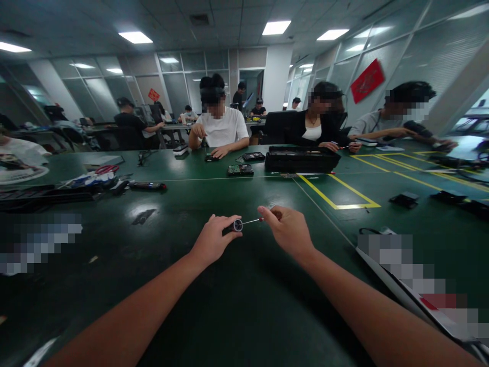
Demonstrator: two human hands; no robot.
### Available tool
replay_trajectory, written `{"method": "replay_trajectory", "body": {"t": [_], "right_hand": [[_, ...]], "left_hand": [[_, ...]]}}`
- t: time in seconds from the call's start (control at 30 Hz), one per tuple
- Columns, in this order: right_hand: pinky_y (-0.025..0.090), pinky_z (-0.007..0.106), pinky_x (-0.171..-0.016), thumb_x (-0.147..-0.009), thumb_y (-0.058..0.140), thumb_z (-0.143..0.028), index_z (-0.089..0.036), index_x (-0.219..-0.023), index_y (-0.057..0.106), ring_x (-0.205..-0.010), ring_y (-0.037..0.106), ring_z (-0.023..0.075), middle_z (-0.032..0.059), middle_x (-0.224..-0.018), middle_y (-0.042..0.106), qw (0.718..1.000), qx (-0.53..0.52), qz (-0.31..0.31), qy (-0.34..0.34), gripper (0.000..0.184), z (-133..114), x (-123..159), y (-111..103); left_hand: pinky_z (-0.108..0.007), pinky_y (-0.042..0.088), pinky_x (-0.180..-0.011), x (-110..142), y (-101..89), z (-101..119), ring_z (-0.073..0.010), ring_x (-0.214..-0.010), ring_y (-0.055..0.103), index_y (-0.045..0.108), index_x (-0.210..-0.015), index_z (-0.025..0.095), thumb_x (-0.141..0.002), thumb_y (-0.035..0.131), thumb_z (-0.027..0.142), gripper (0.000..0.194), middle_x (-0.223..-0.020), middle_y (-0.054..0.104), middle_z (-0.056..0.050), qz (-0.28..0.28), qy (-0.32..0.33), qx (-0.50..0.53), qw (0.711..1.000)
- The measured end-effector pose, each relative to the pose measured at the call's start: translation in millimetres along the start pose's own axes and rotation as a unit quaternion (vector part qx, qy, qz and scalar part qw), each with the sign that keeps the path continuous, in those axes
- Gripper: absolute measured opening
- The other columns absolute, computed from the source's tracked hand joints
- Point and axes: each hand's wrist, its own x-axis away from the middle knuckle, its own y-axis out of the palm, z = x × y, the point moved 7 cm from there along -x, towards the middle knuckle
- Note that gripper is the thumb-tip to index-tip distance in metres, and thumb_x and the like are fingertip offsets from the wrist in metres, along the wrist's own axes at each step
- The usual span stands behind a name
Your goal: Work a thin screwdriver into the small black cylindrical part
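Note:
Between the thumb and fingers of my left hand [213,239] is a small dark round part with a pale ring-shaped rim [238,225]; its exact kind does not show. My right hand [292,229] is closed around the handle of a screwdriver [252,221]. The thin metal shaft points left and its tip meets the rim of the round part, or lies just beside it. Both hands are held over the green table [244,300], in front of me. My fingers hide most of the screwdriver's handle.
A black open box [301,160], a circuit board [240,170] and a black drive-like case [253,156] lie across the table. Tools and red-handled scissors [107,169] are heaped at left, near a dark pen-shaped tool [148,186]. Co-workers sit opposite. A blurred-out device [405,275] lies at right.

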Motion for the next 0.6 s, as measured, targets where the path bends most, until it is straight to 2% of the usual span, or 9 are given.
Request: {"method": "replay_trajectory", "body": {"t": [0.17, 0.27, 0.33, 0.4, 0.47, 0.6], "right_hand": [[0.041, 0.029, -0.060, -0.096, 0.049, -0.038, -0.020, -0.099, 0.067, -0.067, 0.060, 0.0170, 0.0028, -0.080, 0.068, 0.994, -0.073, -0.069, -0.042, 0.026, -2, 0, 9], [0.045, 0.031, -0.070, -0.095, 0.050, -0.033, -0.021, -0.118, 0.063, -0.083, 0.065, 0.0196, 0.0050, -0.095, 0.071, 0.991, -0.080, -0.085, -0.065, 0.029, -3, -1, 11], [0.045, 0.032, -0.069, -0.098, 0.045, -0.038, -0.022, -0.117, 0.065, -0.081, 0.065, 0.0204, 0.0045, -0.091, 0.071, 0.992, -0.063, -0.091, -0.056, 0.032, -3, -1, 11], [0.042, 0.033, -0.066, -0.102, 0.037, -0.044, -0.023, -0.109, 0.070, -0.074, 0.065, 0.0209, 0.0041, -0.082, 0.070, 0.995, -0.035, -0.086, -0.038, 0.040, -2, -1, 11], [0.041, 0.034, -0.066, -0.102, 0.033, -0.046, -0.023, -0.102, 0.071, -0.074, 0.065, 0.0217, 0.0049, -0.081, 0.071, 0.997, -0.015, -0.069, -0.033, 0.045, -2, -1, 10], [0.041, 0.033, -0.063, -0.100, 0.040, -0.039, -0.024, -0.123, 0.060, -0.068, 0.061, 0.0194, 0.0041, -0.088, 0.071, 0.995, -0.056, -0.069, -0.035, 0.034, -2, 2, 13]], "left_hand": [[-0.053, 0.037, -0.108, 1, -0.8, 2, -0.0238, -0.104, 0.060, 0.063, -0.127, 0.030, -0.090, 0.067, 0.030, 0.037, -0.113, 0.071, -0.002, -0.010, -0.003, -0.011, 1.000], [-0.052, 0.037, -0.107, 0, -4.5, 1, -0.0241, -0.102, 0.060, 0.064, -0.128, 0.030, -0.091, 0.067, 0.031, 0.037, -0.112, 0.071, -0.003, -0.001, -0.019, -0.017, 1.000], [-0.051, 0.039, -0.105, 0, -6.3, 0, -0.0243, -0.102, 0.060, 0.064, -0.128, 0.029, -0.090, 0.067, 0.031, 0.038, -0.112, 0.071, -0.003, 0.003, -0.025, -0.020, 0.999], [-0.051, 0.039, -0.105, -1, -6.8, 0, -0.0245, -0.102, 0.060, 0.064, -0.128, 0.030, -0.090, 0.067, 0.032, 0.038, -0.113, 0.070, -0.002, 0.005, -0.028, -0.020, 0.999], [-0.051, 0.038, -0.107, -1, -6.4, -1, -0.0246, -0.103, 0.060, 0.063, -0.129, 0.030, -0.090, 0.067, 0.033, 0.039, -0.113, 0.070, -0.002, 0.006, -0.031, -0.019, 0.999], [-0.052, 0.036, -0.109, 0, -5.2, -2, -0.0249, -0.103, 0.060, 0.064, -0.128, 0.030, -0.090, 0.066, 0.032, 0.038, -0.113, 0.071, -0.002, 0.002, -0.033, -0.027, 0.999]]}}
